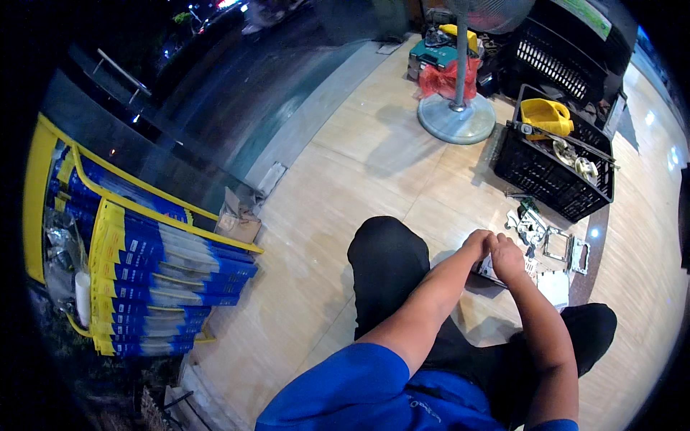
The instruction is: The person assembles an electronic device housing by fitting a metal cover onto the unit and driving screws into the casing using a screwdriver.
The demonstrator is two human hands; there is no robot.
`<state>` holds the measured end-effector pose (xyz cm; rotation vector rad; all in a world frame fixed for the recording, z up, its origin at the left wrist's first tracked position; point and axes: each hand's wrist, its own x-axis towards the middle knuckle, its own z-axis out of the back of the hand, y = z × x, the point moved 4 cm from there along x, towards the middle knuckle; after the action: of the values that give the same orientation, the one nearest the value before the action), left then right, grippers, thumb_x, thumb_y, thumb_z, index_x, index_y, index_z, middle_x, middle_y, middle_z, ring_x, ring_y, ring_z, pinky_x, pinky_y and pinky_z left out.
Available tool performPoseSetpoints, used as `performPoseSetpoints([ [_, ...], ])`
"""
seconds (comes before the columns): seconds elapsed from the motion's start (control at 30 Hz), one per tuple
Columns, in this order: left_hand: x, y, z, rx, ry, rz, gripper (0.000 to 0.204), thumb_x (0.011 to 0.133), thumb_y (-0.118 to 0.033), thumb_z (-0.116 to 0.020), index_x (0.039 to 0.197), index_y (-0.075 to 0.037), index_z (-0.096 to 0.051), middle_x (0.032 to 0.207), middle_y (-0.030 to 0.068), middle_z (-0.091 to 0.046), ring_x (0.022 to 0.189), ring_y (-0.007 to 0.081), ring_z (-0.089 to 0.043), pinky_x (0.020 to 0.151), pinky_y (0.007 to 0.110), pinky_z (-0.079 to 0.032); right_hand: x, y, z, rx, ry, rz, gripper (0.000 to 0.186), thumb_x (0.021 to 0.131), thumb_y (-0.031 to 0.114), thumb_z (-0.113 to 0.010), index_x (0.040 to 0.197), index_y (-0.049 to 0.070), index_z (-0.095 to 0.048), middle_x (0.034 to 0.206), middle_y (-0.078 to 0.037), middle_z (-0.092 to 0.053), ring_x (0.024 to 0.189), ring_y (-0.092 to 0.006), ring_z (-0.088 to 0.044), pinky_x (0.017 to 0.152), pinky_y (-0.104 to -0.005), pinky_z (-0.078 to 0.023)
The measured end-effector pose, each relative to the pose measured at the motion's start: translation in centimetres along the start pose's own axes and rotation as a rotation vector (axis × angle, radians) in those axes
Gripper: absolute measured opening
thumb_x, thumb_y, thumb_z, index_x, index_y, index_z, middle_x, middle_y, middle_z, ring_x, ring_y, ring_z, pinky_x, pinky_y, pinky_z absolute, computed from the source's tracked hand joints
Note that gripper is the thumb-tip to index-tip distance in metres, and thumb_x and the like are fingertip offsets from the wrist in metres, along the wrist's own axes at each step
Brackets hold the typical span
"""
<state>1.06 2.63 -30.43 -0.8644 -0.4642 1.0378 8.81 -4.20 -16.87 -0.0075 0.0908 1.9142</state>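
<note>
My left hand (477, 244) and my right hand (507, 258) meet over the floor in front of my knees, fingers closed and pressed together. Whatever they grip, if anything, is hidden between the fingers. Just under them lies a pale device part with a dark edge (486, 270), mostly covered by the hands. Beyond the right hand are loose white parts (530, 228) and a squarish open frame (557, 243). A narrow white bracket-like piece (579, 256) stands out at the right, with a flat white panel (554, 289) closer to my right knee.
A black plastic crate (553, 176) holds a yellow container (546, 117) and tape rolls. A stand fan's round base (457, 118) stands farther back, beside a teal case (433, 56) and a red bag (449, 77). At left is a yellow rack (159, 205) with blue packages (172, 276).
</note>
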Motion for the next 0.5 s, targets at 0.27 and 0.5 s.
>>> performPoseSetpoints([
  [0.27,0.6,2.5,-2.5,-0.140,0.031,0.042,0.007,0.077,-0.012,-0.064,0.077,-0.005,-0.065,0.065,0.0077,-0.059,0.061,0.0125,-0.052,0.054,0.032,-0.043,0.0,-0.5,-0.1,0.070,0.141,-0.190,0.023,0.085,0.011,-0.054,0.107,0.005,-0.051,0.097,-0.017,-0.062,0.087,-0.0317,-0.066,0.071,-0.0417,-0.055],
  [0.5,0.3,1.0,-1.2,0.055,-0.016,0.025,0.011,0.078,-0.018,-0.064,0.083,-0.008,-0.065,0.095,0.0174,-0.068,0.084,0.0313,-0.063,0.075,0.039,-0.050,0.0,0.2,0.3,-0.032,0.058,-0.009,0.023,0.085,0.011,-0.054,0.107,0.005,-0.051,0.098,-0.014,-0.061,0.088,-0.0290,-0.064,0.071,-0.0387,-0.055],
])
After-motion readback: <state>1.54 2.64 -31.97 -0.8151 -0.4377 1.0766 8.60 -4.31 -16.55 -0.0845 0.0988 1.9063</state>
